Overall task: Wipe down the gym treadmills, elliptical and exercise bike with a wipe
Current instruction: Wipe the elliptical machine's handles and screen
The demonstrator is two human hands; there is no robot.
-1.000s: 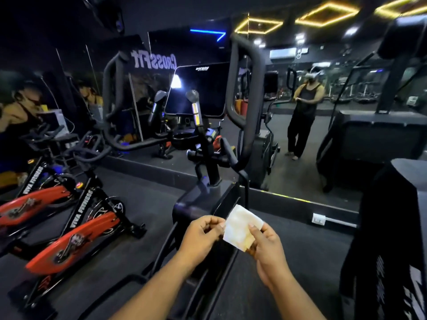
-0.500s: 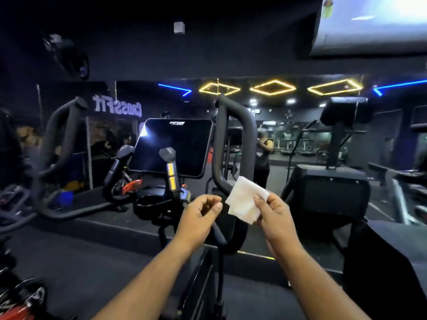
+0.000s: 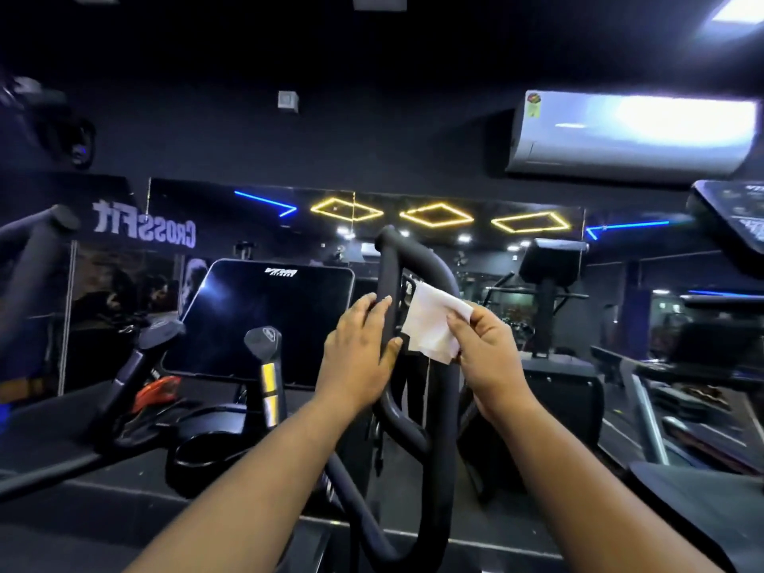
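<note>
Left hand (image 3: 357, 357) wrapped around black loop handle (image 3: 417, 262) of elliptical. Right hand (image 3: 485, 357) pinching white wipe (image 3: 432, 322), held against handle's inner side.

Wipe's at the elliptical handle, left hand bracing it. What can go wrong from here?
1. The right hand pinches the wipe by one corner only; a firm stroke on the handle could pull it loose.
2. The left hand covers part of the handle, so that patch may get skipped.
3. The handle may swing if pushed.
</note>
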